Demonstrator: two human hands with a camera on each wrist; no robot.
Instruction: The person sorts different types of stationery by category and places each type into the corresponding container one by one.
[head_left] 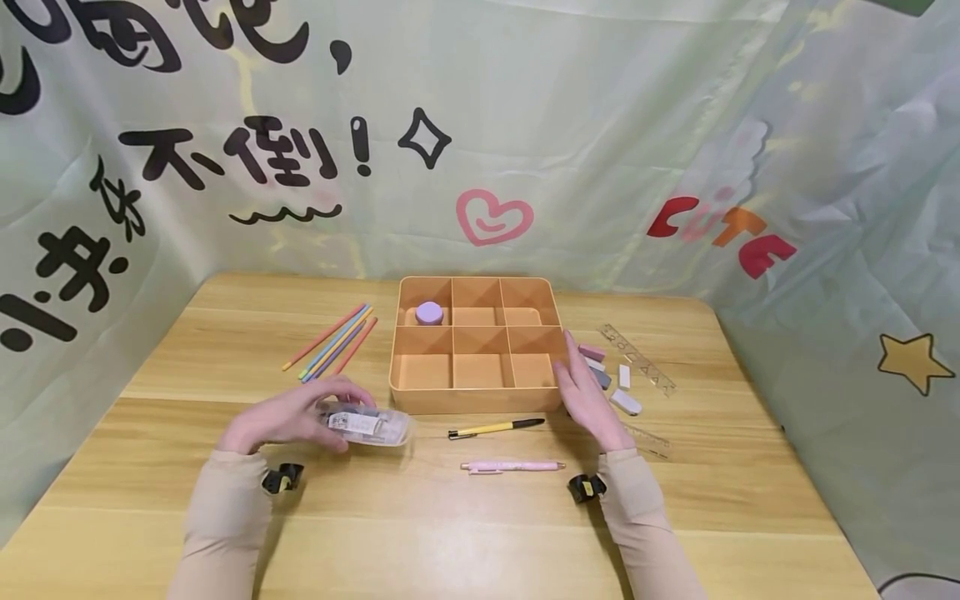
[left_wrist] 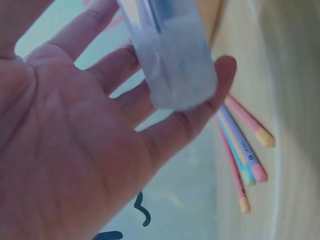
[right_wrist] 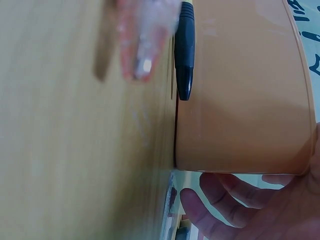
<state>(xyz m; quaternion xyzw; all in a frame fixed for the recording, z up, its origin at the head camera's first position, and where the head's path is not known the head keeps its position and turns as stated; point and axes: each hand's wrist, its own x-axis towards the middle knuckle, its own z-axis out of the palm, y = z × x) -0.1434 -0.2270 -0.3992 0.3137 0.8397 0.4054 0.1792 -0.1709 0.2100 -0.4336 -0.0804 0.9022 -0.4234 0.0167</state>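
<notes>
1. Left grip [head_left: 300, 417] is holding the clear plastic box [head_left: 386, 427] by its left end; fingers are bending round the far side, thumb is lying along the near side. Spread is matching the box width.
2. Box is carrying a white printed label [head_left: 355, 422] and is sitting left of the desk's [head_left: 420, 550] midline, just off the organizer's near-left corner. Can't tell if its base is touching the desk.
3. Right grip [head_left: 588, 404] is spreading flat against the right wall of the orange organizer [head_left: 480, 402], near its near-right corner; fingers are extending, not closing round anything.
4. Organizer is resting by the desk's far edge, around the middle, showing six compartments. Far-left one is holding a purple round item [head_left: 429, 313].
5. Colored pencils [head_left: 333, 342] are lying in a loose bundle toward the desk's far-left corner, slanting.
6. Yellow-and-black pen [head_left: 498, 429] is lying just off the organizer's near edge; pink pen [head_left: 517, 467] is lying nearer the desk's near edge, roughly parallel.
7. Erasers [head_left: 626, 402] are clustering right of the organizer, toward the desk's right edge, partly hidden by the right grip. One clear ruler [head_left: 637, 358] is slanting beyond them toward the far-right corner; a second ruler [head_left: 651, 442] is lying beside the right wrist.
8. Printed curtain [head_left: 637, 125] is hanging behind the far edge.
</notes>
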